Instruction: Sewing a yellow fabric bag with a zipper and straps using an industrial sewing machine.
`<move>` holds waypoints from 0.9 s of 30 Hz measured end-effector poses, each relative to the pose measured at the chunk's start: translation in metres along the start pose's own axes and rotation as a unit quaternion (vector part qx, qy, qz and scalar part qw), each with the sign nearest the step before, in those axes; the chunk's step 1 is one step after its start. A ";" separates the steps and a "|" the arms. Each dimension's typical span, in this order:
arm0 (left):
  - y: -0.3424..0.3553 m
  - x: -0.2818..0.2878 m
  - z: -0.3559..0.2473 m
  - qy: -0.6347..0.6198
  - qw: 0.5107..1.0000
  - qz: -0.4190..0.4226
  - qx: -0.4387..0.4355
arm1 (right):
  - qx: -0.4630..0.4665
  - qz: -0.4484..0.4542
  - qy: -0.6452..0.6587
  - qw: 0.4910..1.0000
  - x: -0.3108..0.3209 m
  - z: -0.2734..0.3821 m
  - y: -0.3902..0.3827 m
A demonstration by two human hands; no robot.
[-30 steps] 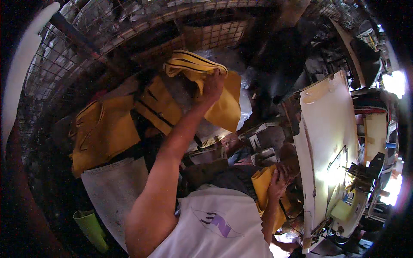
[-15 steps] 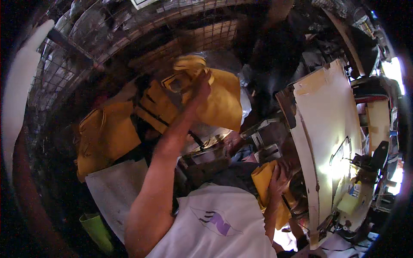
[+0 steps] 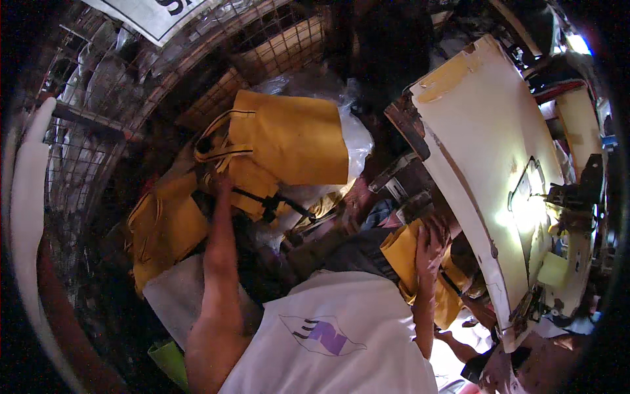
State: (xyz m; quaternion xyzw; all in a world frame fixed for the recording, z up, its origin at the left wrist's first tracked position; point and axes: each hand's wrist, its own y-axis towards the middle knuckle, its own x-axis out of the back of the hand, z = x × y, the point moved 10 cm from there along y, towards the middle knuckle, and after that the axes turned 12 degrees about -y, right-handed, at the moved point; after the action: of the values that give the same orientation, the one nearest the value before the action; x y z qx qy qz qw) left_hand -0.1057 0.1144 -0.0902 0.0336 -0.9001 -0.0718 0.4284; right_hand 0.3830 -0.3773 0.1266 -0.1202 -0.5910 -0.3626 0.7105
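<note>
My left hand (image 3: pixel 220 178) reaches forward to the left edge of a stack of yellow fabric pieces with black trim (image 3: pixel 289 139). It touches the trimmed edge of the top piece, and its fingers are partly hidden. More yellow pieces (image 3: pixel 164 226) lie lower to the left of my forearm. My right hand (image 3: pixel 430 246) rests on my lap, fingers curled over a folded yellow fabric piece (image 3: pixel 400 253) beside the sewing table.
A cream sewing table (image 3: pixel 485 151) with a lit sewing machine (image 3: pixel 558 203) fills the right. Wire mesh racks (image 3: pixel 92 98) curve around the far left. Clear plastic bags (image 3: pixel 357 134) sit behind the stack. A grey-white sack (image 3: pixel 167 295) and a green object (image 3: pixel 170 361) lie low left.
My left hand carried a yellow piece up, laid it flat on top of the stack, then dropped to the stack's left edge. The view swung leftward; my right hand stayed on the lap piece.
</note>
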 end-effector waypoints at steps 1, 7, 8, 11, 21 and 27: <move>-0.002 -0.007 0.010 0.016 0.999 0.020 0.022 | 0.017 -0.013 -0.002 1.000 0.003 0.003 0.000; -0.030 -0.053 -0.069 0.079 0.972 0.212 -0.058 | 0.016 -0.009 -0.025 1.000 -0.002 0.002 -0.002; -0.049 -0.066 -0.109 0.068 0.957 0.267 -0.097 | 0.048 -0.035 -0.057 0.997 0.001 0.008 -0.005; -0.137 -0.082 -0.261 -0.047 0.903 0.385 -0.184 | 0.060 -0.007 -0.050 0.997 -0.010 0.001 -0.008; -0.375 -0.088 -0.478 -0.279 0.770 0.520 -0.243 | 0.146 -0.086 0.071 0.983 -0.024 -0.001 -0.006; -0.377 -0.096 -0.477 -0.247 0.743 0.566 -0.260 | 0.156 -0.076 -0.018 0.985 -0.029 0.004 -0.006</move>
State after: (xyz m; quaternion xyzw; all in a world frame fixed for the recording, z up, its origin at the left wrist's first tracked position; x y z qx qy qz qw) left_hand 0.3248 -0.2938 0.0742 -0.6132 -0.7746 -0.0531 0.1455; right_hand 0.3754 -0.3683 0.0996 0.0309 -0.6603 -0.3165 0.6804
